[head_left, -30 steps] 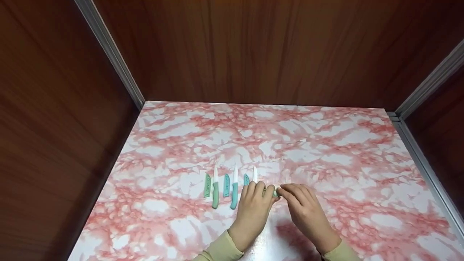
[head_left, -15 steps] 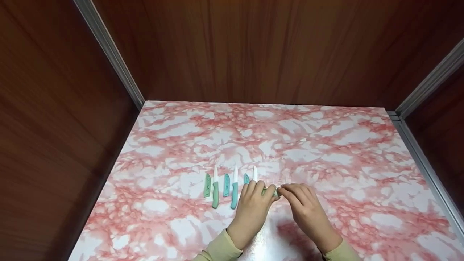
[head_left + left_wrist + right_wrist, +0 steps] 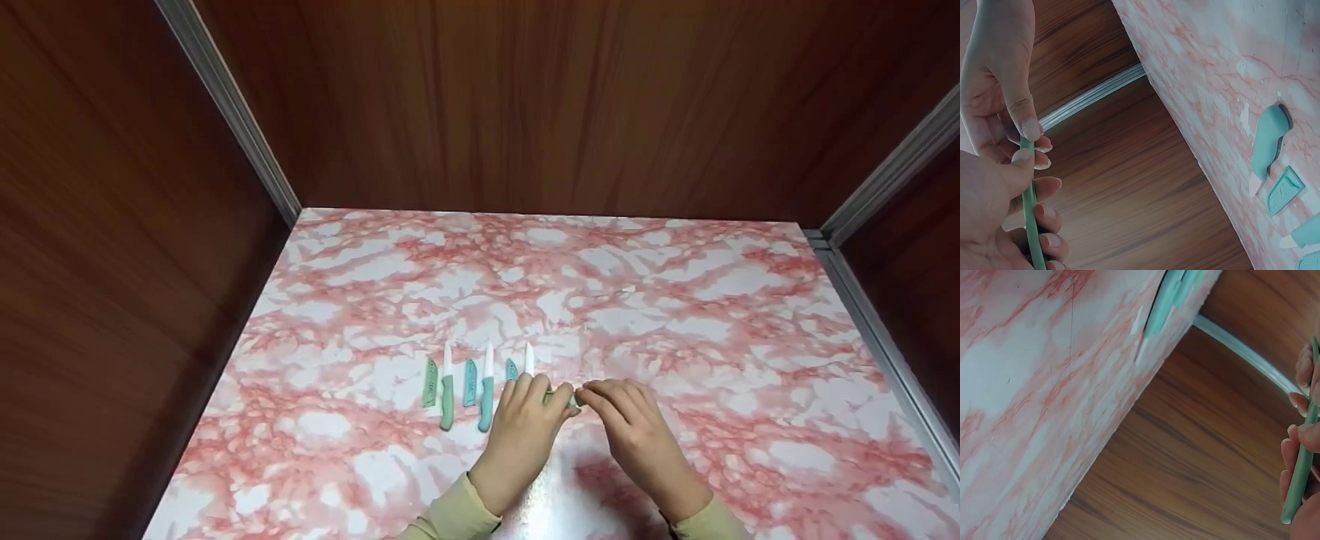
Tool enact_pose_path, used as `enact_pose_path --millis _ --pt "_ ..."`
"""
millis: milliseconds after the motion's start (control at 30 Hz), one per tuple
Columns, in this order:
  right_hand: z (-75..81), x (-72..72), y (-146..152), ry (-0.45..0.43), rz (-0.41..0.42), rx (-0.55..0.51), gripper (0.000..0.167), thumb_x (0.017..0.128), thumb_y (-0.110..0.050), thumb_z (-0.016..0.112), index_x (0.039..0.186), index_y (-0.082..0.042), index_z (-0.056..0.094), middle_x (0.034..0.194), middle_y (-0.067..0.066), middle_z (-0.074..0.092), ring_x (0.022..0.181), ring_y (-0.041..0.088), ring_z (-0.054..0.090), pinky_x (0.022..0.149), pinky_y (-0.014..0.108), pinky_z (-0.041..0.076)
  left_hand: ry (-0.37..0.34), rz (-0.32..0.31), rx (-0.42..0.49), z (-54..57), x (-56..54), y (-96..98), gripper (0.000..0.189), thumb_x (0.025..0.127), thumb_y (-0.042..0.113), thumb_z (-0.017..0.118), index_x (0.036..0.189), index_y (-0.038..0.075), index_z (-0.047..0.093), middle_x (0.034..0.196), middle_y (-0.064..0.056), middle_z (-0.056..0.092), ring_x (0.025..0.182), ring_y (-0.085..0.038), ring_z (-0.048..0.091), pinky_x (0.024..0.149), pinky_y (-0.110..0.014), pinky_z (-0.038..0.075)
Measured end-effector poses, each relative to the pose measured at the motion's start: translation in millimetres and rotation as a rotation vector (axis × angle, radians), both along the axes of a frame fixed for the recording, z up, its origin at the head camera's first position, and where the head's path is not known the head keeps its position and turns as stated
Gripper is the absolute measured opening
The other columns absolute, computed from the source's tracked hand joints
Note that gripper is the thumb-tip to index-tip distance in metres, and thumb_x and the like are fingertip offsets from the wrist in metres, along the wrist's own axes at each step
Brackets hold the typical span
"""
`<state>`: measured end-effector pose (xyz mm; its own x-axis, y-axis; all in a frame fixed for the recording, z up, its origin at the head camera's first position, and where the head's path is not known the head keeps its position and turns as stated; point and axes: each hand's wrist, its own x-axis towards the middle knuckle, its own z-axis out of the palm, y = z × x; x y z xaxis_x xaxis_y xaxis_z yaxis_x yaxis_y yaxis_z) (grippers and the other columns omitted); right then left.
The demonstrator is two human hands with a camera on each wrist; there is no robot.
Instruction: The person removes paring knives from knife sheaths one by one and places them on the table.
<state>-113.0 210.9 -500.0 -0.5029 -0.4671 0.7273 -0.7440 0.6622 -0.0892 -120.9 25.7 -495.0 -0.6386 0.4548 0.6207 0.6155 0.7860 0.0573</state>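
My left hand (image 3: 521,435) and my right hand (image 3: 637,442) are close together at the front of the table. Between them is a slim green paring knife (image 3: 1030,216) with a rounded handle end (image 3: 1292,503); its blade is hidden. In the left wrist view, the left thumb and fingers wrap the lower length while the right thumb pinches the upper end. Left of the hands lie a green knife (image 3: 448,405), a teal knife (image 3: 486,401) and a third knife (image 3: 529,358), its handle hidden behind the left hand in the head view.
A green sheath (image 3: 430,382) and two teal sheaths (image 3: 470,382) (image 3: 511,369) lie beside the knives, blades pointing away from me. The red-and-white marbled table (image 3: 622,292) ends at dark wooden panels (image 3: 480,105) with metal corner strips (image 3: 232,112).
Both hands keep their hold on the green knife, and the right hand edges very slightly to the right. The knives and sheaths on the table stay put.
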Motion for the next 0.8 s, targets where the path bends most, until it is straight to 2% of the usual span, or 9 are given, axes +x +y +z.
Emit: enact_pose_path --millis 167,500,800 --pt "-0.9 -0.6 -0.7 0.011 -0.009 -0.011 0.034 0.104 -0.011 0.033 0.112 -0.003 0.065 0.110 0.008 0.061 0.098 0.023 0.057 0.092 0.034 0.038 -0.054 0.012 -0.002 -1.6 1.3 0.5 0.025 0.085 0.038 0.063 0.101 0.019 0.061 0.079 0.005 0.042 0.069 -0.011 0.028 0.063 -0.021 0.028" --pt "-0.5 -1.2 3.0 -0.003 0.017 -0.027 0.034 0.104 -0.010 0.034 0.112 -0.003 0.066 0.109 0.007 0.061 0.098 0.023 0.057 0.092 0.035 0.038 -0.020 -0.001 -0.009 0.3 0.3 1.0 0.025 0.087 0.040 0.059 0.102 0.020 0.062 0.080 0.004 0.044 0.069 -0.012 0.030 0.065 -0.022 0.030" --pt "0.0 -1.3 3.1 0.009 0.009 -0.022 0.033 0.104 -0.010 0.035 0.111 -0.003 0.066 0.108 0.007 0.061 0.097 0.022 0.058 0.091 0.034 0.039 -0.052 0.000 -0.006 0.9 0.9 -1.7 0.024 0.090 0.039 0.057 0.102 0.019 0.062 0.081 0.004 0.046 0.070 -0.012 0.031 0.065 -0.022 0.031"
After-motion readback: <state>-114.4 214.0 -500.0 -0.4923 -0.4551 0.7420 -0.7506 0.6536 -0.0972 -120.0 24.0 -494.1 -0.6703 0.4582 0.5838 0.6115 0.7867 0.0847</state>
